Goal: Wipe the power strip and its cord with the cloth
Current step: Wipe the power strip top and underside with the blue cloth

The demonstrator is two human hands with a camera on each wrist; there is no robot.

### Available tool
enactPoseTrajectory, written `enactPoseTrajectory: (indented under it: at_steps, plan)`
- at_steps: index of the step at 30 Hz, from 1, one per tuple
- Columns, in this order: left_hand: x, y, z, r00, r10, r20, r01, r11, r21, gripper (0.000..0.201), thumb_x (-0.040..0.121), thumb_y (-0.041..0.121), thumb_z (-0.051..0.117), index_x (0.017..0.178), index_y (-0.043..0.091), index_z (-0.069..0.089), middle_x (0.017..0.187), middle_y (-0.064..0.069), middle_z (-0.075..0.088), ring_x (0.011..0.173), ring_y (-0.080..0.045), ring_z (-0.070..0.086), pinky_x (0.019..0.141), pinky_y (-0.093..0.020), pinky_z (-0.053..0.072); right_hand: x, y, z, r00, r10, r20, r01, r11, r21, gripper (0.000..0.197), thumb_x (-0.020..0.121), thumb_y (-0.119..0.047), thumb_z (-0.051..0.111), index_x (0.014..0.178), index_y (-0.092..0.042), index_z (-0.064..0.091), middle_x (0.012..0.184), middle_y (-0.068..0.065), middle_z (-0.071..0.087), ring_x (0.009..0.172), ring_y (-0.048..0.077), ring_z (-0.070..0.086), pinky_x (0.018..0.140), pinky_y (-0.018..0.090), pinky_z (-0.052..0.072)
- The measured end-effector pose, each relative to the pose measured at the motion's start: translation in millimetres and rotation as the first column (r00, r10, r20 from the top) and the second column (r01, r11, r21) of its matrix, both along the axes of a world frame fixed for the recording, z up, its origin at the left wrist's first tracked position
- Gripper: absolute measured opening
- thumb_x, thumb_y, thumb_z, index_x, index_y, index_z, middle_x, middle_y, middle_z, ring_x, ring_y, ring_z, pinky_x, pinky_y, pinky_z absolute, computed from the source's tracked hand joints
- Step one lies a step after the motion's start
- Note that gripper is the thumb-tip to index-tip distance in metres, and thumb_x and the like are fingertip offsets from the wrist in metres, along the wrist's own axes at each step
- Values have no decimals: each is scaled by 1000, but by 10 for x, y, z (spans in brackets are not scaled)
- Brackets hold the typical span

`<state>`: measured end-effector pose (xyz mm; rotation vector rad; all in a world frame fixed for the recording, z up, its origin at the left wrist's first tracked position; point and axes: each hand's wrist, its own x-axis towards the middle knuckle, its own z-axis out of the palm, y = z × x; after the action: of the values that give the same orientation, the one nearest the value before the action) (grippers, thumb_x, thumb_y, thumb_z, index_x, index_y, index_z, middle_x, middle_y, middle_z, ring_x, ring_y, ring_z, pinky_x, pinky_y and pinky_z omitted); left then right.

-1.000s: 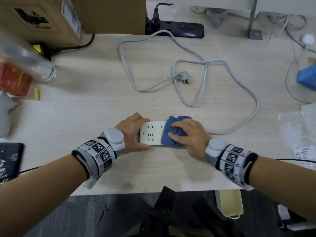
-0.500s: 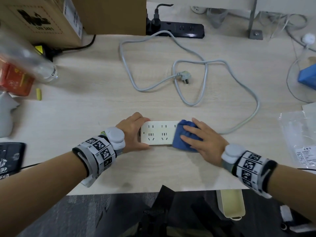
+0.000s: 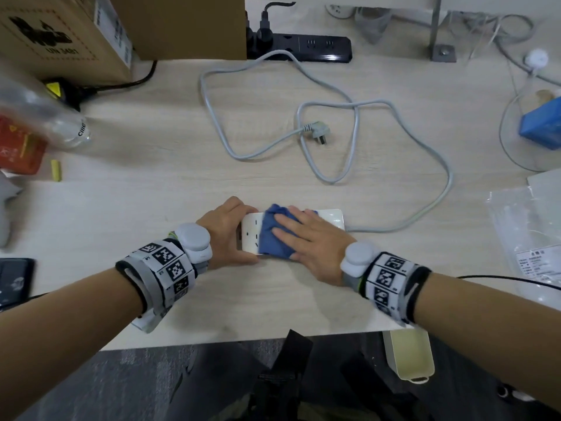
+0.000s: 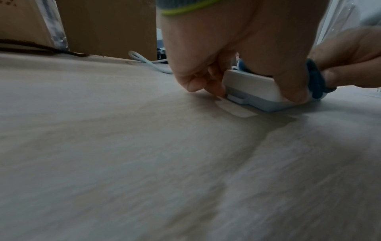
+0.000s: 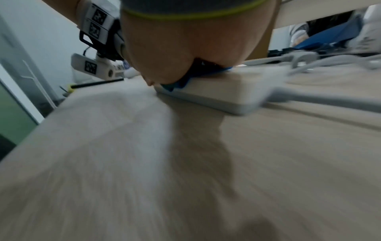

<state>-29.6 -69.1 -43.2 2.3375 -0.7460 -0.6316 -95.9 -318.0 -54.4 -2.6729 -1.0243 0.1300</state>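
A white power strip (image 3: 331, 218) lies near the table's front edge. My left hand (image 3: 224, 235) grips its left end, thumb on the near side and fingers on the far side. A bunched blue cloth (image 3: 274, 235) sits on the strip's left half, and my right hand (image 3: 309, 238) lies flat on it with straight fingers pressing down. The grey cord (image 3: 446, 183) leaves the strip's right end, loops across the table and ends in a loose plug (image 3: 318, 130). In the left wrist view my left hand (image 4: 226, 48) clamps the strip's end (image 4: 251, 84). The right wrist view shows the cloth (image 5: 177, 84) under my palm.
A black power strip (image 3: 303, 50) and cardboard boxes (image 3: 76, 34) stand at the back. A plastic bottle (image 3: 45, 117) and a red packet (image 3: 18, 147) lie at the left. A blue box (image 3: 543, 126) and a plastic bag (image 3: 531, 232) are at the right.
My right hand slid the cloth to the right along the strip, then back left onto its left half. The left hand and the strip stayed put.
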Motion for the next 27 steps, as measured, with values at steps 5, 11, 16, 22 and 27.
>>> enactPoseTrajectory:
  at_steps: [5, 11, 16, 22, 27]
  plan:
    - [19, -22, 43, 997, 15, -69, -7, 994, 112, 83, 56, 52, 80, 127, 29, 44, 102, 16, 37, 82, -9, 50, 74, -27, 47, -196, -727, 7, 997, -71, 11, 71, 997, -7, 42, 101, -27, 34, 138, -7, 37, 144, 16, 44, 138, 35, 28, 112, 48, 29]
    - [-14, -21, 44, 998, 48, -43, -45, 997, 68, 80, 52, 50, 82, 122, 26, 49, 104, 13, 43, 83, -14, 56, 73, -34, 52, -87, 13, -86, 991, -136, -1, 136, 988, 68, 45, 91, -15, 46, 133, -1, 51, 144, 21, 43, 136, 44, 33, 110, 53, 30]
    - [-57, -28, 51, 998, 56, -25, -56, 998, -18, 72, 49, 61, 73, 105, 20, 56, 94, 6, 47, 72, -16, 56, 64, -33, 51, 30, 537, -131, 997, -76, 16, 74, 992, 104, 57, 76, -8, 74, 130, -1, 55, 141, 23, 47, 132, 46, 39, 109, 53, 29]
    - [10, -48, 136, 997, 27, -72, -17, 990, 139, 82, 54, 53, 80, 125, 34, 46, 108, 13, 45, 87, -13, 55, 78, -33, 50, -299, -543, -112, 993, -96, 70, 85, 986, 146, 60, 83, 7, 61, 137, -11, 41, 144, 13, 45, 137, 33, 32, 107, 49, 37]
    - [-21, -83, 205, 999, -16, -43, 26, 971, 238, 83, 59, 56, 75, 130, 32, 39, 117, 10, 44, 96, -16, 55, 83, -34, 49, -420, -860, 69, 979, -204, -17, 204, 965, 165, 75, 61, 24, 70, 126, -12, 55, 130, 15, 59, 116, 36, 59, 86, 46, 55]
